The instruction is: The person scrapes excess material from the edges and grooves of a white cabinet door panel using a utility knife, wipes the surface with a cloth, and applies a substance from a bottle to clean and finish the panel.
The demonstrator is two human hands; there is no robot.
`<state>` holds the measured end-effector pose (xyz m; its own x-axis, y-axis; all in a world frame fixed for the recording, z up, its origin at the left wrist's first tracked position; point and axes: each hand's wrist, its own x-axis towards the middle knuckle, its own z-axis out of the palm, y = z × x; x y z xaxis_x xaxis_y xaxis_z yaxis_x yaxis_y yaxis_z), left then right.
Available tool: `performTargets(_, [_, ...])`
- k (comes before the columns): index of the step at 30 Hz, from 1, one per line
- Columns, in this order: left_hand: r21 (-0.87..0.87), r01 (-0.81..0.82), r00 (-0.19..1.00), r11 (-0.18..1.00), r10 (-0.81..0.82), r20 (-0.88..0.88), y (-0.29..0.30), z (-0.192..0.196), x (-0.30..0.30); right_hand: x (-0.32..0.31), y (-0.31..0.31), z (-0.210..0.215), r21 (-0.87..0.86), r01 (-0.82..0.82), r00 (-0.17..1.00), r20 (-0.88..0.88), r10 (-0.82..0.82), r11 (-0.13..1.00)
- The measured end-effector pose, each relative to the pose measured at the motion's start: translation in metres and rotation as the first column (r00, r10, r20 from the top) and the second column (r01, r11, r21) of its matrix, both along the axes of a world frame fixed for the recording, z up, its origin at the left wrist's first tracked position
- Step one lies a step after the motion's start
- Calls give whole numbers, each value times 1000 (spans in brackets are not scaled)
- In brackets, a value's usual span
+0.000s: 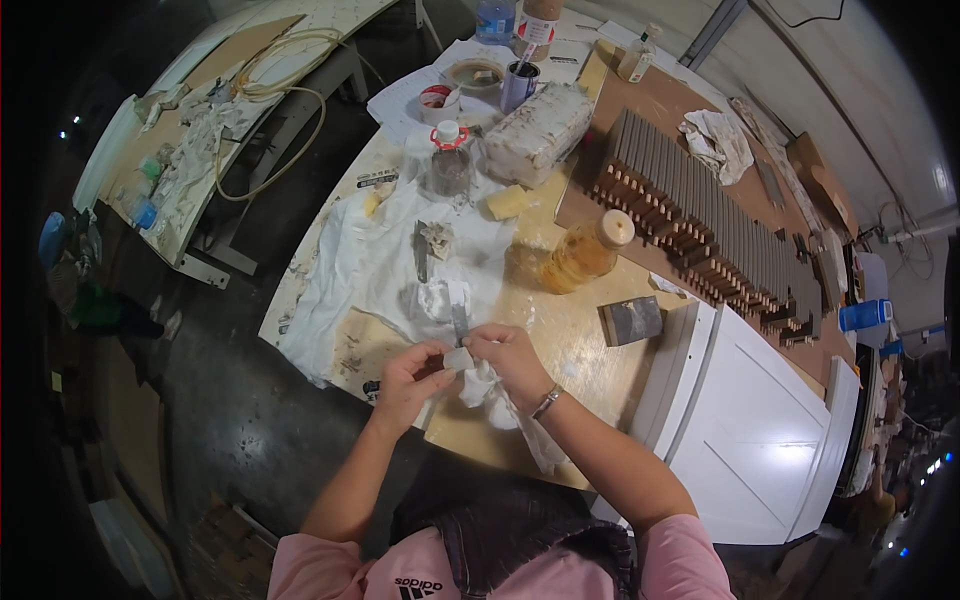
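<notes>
My left hand (pixel 412 385) is closed, its thumb and fingers pinching a small whitish flat piece (pixel 458 359). Close beside it, my right hand (pixel 512 362) grips a narrow metal scraper blade (pixel 459 318) that points away from me. A crumpled white cloth (pixel 490 392) hangs beneath the right hand, partly hidden by it; whether the fingers hold it too is unclear. Just beyond the blade's tip, a white-smeared patch (pixel 430 300) lies on a spread white sheet (pixel 350 265). Another scraper (pixel 421 252) with a whitish lump against it rests farther up the sheet.
Right of the hands stand a bottle of amber liquid (pixel 580 255) and a dark sanding block (pixel 633 321). A clear bottle with a red-ringed cap (pixel 450 165) and a wrapped block (pixel 540 130) stand farther back. Stacked brown strips (pixel 700 220) and a white panel (pixel 750 430) occupy the right.
</notes>
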<state>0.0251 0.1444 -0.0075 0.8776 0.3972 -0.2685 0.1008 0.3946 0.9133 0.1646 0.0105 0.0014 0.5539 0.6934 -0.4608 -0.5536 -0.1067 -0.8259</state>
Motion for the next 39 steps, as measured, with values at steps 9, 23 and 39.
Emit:
performTargets(9, [510,-102,993,854,114,9,23,17,18,2,-51,-7,-222,-162,987,-17,162,961])
performTargets(23, [903,-17,999,429,-38,37,-21,21,24,-18,-71,-3,-282,-152,930,284,233,947])
performTargets(39, [492,-27,991,870,89,-103,-1,-14,11,-24,-70,-3,-358,-162,880,369,298,920])
